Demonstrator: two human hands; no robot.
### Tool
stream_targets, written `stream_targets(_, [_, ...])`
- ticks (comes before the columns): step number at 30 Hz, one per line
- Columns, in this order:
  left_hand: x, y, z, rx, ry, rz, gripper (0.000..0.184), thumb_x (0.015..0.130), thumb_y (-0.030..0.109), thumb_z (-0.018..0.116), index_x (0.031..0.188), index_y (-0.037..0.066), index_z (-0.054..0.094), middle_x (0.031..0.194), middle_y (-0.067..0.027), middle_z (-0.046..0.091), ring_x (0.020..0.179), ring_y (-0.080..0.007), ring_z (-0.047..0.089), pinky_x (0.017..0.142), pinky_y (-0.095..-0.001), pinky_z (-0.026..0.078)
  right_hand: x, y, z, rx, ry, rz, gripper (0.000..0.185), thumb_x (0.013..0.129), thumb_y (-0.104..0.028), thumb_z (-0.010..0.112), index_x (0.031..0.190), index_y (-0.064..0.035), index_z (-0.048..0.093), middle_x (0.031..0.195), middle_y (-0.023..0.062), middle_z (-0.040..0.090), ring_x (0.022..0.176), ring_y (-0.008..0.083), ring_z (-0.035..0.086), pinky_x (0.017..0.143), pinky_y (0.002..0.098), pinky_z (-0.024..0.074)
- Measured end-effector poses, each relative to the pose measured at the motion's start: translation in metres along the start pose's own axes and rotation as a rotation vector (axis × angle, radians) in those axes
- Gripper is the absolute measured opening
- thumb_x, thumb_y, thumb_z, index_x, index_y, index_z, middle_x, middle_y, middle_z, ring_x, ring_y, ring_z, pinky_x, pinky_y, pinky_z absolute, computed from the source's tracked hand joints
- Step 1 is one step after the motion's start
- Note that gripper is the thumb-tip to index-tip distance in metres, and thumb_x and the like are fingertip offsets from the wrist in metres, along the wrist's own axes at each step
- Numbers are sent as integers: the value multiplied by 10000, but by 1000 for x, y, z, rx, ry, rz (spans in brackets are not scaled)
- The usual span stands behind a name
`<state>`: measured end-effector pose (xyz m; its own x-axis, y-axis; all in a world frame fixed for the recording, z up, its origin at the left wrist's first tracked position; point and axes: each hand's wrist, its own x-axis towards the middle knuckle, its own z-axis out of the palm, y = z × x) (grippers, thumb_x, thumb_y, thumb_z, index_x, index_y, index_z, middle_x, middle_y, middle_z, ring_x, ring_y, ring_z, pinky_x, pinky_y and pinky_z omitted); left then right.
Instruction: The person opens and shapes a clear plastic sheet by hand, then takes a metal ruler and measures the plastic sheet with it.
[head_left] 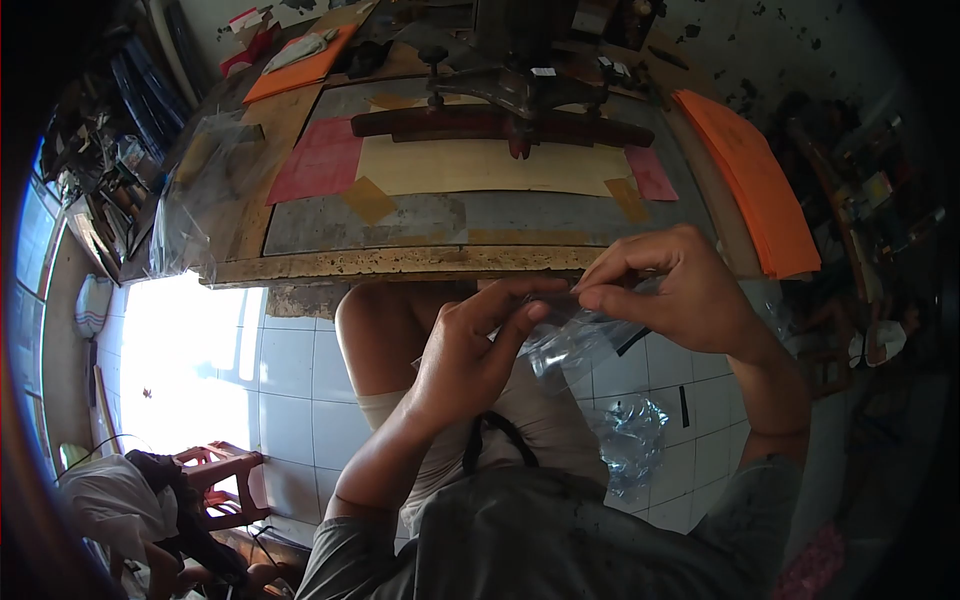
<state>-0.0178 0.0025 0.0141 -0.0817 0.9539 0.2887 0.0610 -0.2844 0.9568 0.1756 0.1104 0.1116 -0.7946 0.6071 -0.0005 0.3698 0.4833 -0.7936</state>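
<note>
Over my lap, just in front of the table edge, a clear plastic bag hangs crumpled between my hands. My left hand pinches it between thumb and forefinger. Thumb and fingers of my right hand are pressed together on the bag's upper edge, close to the left fingertips. Whether anything small is inside the bag, I cannot tell.
A metal press with a dark red bar stands over a pale yellow sheet on the wooden table. Orange sheets lie at right, clear plastic at left. More plastic and a stool are on the floor.
</note>
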Motion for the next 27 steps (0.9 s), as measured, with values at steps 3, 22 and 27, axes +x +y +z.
stream_targets(3, [2,-2,-1,7,-8,9,239,1040,99,564,1231,-9,658,1097,-112,752,1040,-154,700,913,-295,533,4,-1,-1,38,-3,72,103,862,-68,790,941,-4,770,895,71,760,825,109,691,747,265,539])
stream_targets(22, [10,-10,3,159,36,44,246,1031,82,543,1249,42,652,979,-155,753,937,-233,750,814,-326,546,21,-1,-9,-6,-95,-13,180,866,-59,762,1012,5,677,893,67,725,870,133,701,808,287,552])
stream_targets(27, [17,-11,4,121,97,74,258,1010,123,608,1248,31,649,975,-138,759,942,-213,745,818,-326,546,30,-2,-12,-57,-85,-90,217,853,-16,757,1047,1,661,898,64,700,847,126,671,825,290,531])
